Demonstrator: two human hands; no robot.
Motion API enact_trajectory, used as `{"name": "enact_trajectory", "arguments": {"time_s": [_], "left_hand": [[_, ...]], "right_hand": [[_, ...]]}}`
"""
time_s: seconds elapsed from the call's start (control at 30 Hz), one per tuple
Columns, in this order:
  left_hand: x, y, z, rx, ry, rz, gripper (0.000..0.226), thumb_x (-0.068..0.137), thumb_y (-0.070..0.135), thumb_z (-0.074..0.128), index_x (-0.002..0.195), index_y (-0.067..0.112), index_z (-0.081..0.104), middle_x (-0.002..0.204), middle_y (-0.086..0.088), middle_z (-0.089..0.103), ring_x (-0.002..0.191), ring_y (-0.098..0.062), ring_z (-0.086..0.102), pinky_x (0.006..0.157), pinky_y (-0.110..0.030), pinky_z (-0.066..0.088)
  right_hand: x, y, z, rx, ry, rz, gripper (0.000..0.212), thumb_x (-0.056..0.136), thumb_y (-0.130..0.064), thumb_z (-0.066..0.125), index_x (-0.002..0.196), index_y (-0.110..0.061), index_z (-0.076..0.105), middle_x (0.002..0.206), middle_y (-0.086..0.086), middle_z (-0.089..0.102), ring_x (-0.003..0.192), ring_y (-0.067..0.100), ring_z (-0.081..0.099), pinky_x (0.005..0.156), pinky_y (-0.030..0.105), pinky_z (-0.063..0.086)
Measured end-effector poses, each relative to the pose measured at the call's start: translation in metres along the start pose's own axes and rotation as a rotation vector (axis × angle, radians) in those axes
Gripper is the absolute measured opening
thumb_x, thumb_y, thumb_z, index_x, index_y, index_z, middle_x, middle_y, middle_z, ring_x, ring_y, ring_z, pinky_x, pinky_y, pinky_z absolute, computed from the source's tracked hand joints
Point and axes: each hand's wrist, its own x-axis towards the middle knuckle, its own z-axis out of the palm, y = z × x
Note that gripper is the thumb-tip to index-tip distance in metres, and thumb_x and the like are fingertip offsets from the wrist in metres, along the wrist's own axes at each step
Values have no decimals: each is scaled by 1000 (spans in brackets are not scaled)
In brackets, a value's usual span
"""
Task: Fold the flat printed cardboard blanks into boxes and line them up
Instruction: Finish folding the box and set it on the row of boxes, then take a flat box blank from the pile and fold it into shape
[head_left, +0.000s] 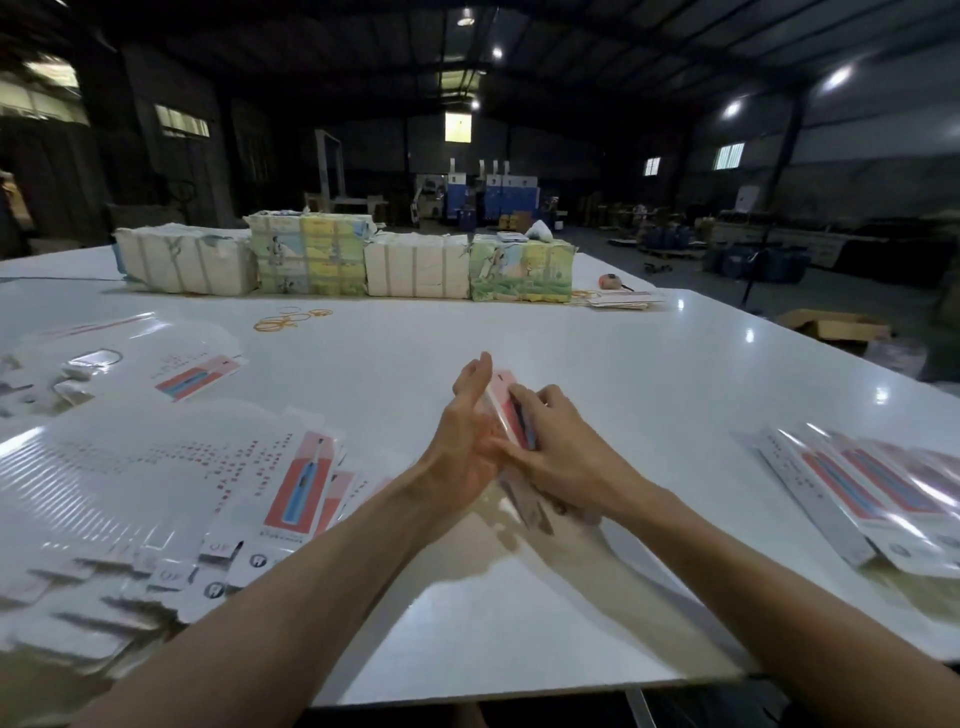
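A pink and red printed cardboard blank (503, 387) stands tilted on edge above the middle of the white table (649, 364). My left hand (467, 431) lies flat against its left face, fingers straight and pointing away from me. My right hand (558, 441) curls over its right side and grips it. Most of the blank is hidden between the two hands. A wide pile of flat blanks (156, 499) lies at my left. A row of folded boxes (872, 493) lies at the right edge.
Several wrapped bundles of stock (343, 262) line the far side of the table. Loose rubber bands (291, 318) lie in front of them. A few more blanks (130, 358) lie at the far left. A small stack of card (623, 300) sits at the far right.
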Motion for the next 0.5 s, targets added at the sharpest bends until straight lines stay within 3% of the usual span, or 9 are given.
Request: {"name": "enact_trajectory", "arguments": {"time_s": [0.07,0.13,0.2,0.3,0.4,0.5], "left_hand": [[1,-3,0,132,-33,-3,72,104,63,43,159,19,37,146,-17,58,133,-33,59,109,-46,52],[4,-10,-1,316,-27,37,63,104,57,49,158,33,28,136,-8,62,123,-25,64,100,-36,57],[7,-15,-4,477,-39,76,49,106,41,57,149,29,37,115,-6,70,102,-18,70,82,-25,60],[11,-21,-13,659,-116,132,25,106,21,60,131,24,64,93,0,73,85,-13,68,75,-21,55],[10,-22,-19,738,-198,161,23,106,17,58,121,26,72,87,2,73,80,-8,67,72,-17,51],[9,-23,-20,776,-233,156,23,106,19,57,121,29,72,90,2,74,80,-7,66,75,-17,50]], "right_hand": [[-8,8,-6,26,33,30,58,102,-56,56,147,-21,42,120,2,46,102,18,53,82,22,42],[-15,22,-19,-15,44,96,55,104,-49,55,149,-20,43,128,6,48,108,21,54,89,26,48],[-24,43,-36,-106,88,224,51,105,-44,53,148,-18,46,132,10,49,111,25,54,95,36,53],[-50,76,-63,-237,130,395,47,103,-39,54,143,-14,49,132,10,48,112,23,47,92,37,49],[-86,108,-75,-567,76,505,43,103,-33,56,142,-16,50,140,7,48,125,25,45,105,41,44],[-110,126,-81,-800,61,627,42,107,-30,45,145,-13,47,148,8,51,137,28,46,121,44,32]]}}
